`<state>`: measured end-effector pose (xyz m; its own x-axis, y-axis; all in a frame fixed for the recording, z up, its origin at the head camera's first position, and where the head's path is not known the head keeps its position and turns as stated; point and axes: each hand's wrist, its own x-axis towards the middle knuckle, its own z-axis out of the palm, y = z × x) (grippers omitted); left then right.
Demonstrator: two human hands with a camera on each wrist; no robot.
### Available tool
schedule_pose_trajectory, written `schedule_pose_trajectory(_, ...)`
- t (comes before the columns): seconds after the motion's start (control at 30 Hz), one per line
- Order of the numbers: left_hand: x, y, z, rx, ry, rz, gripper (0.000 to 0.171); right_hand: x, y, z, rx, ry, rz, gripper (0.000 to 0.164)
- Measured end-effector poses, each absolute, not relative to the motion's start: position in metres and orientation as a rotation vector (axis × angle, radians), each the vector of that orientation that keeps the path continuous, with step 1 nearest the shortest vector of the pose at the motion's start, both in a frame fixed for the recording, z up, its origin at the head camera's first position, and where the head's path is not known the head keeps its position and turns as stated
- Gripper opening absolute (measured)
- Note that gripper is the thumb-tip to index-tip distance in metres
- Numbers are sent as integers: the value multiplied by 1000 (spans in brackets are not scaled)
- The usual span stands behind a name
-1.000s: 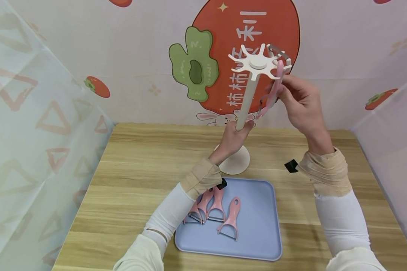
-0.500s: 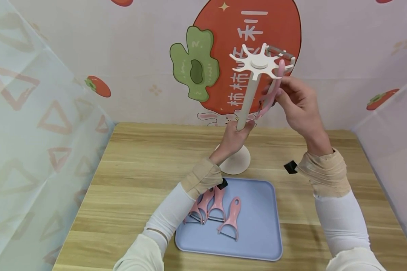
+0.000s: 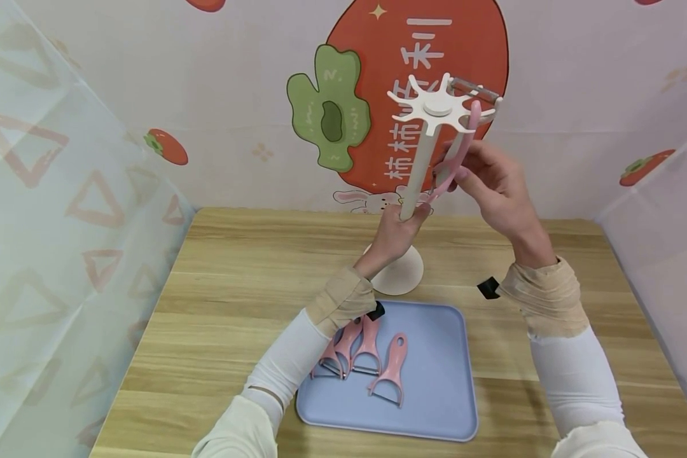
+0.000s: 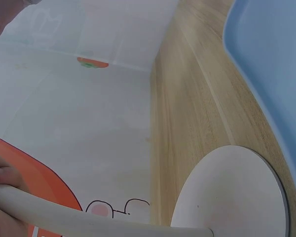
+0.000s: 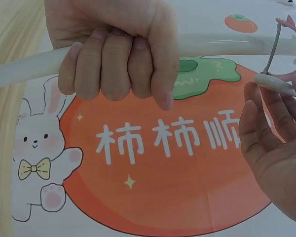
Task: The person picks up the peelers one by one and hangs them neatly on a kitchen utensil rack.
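Observation:
My left hand (image 3: 394, 236) wraps its fingers round the white pole (image 3: 419, 175) of an upright stand, whose top (image 3: 437, 105) spreads into several curved hooks. A pink peeler (image 3: 462, 151) hangs from a hook on the right side, slanting so its lower end lies near the pole. Just behind it is a white peeler (image 3: 475, 90), blade uppermost at the hooks and handle pointing down. Thumb and fingers of my right hand (image 3: 500, 191) pinch this white handle (image 5: 272, 83) close beside the pink peeler. In the right wrist view, the left hand (image 5: 113, 54) closes round the pole.
Below lies a blue tray (image 3: 435, 381) with several pink peelers (image 3: 390, 369) toward its left side. The stand's round white base (image 3: 403, 273) rests on the wooden table (image 3: 223, 305) just behind the tray. A printed backdrop (image 3: 235, 83) rises at the table's far edge.
My right hand has moved slightly down and left. The pink peeler's lower end has swung toward the pole, and the white peeler's blade has shifted right. The left hand and stand stay put.

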<state>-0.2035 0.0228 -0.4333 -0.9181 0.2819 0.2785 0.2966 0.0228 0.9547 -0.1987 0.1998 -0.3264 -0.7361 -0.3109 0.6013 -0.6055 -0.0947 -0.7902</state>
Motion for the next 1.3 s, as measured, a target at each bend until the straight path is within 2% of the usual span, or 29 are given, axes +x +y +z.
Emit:
schedule_pose_trajectory(0.13, -203, 23, -433, -626, -2237, -2094, 45, -198, 200, -328, 1022, -1932, 1954, 37)
schedule_pose_trajectory(0.2, -203, 23, -433, -626, -2237, -2093, 48, -198, 200, -329, 1028, -1925, 1965, 37)
schedule_pose_trajectory(0.37, -203, 22, -435, -637, -2245, -2094, 32, -197, 200, -334, 1030, -1911, 2004, 38)
schedule_pose_trajectory(0.7, -208, 22, -435, -627, -2262, -2080, 38, -200, 207, -347, 993, -1956, 1971, 39)
schedule_pose_trajectory(0.8, -207, 22, -437, -633, -2278, -2074, 51, -197, 212, -357, 974, -1994, 1935, 40)
schedule_pose_trajectory(1.3, -206, 20, -434, -645, -2272, -2102, 52, -164, 212, -394, 899, -2445, 1568, 25)
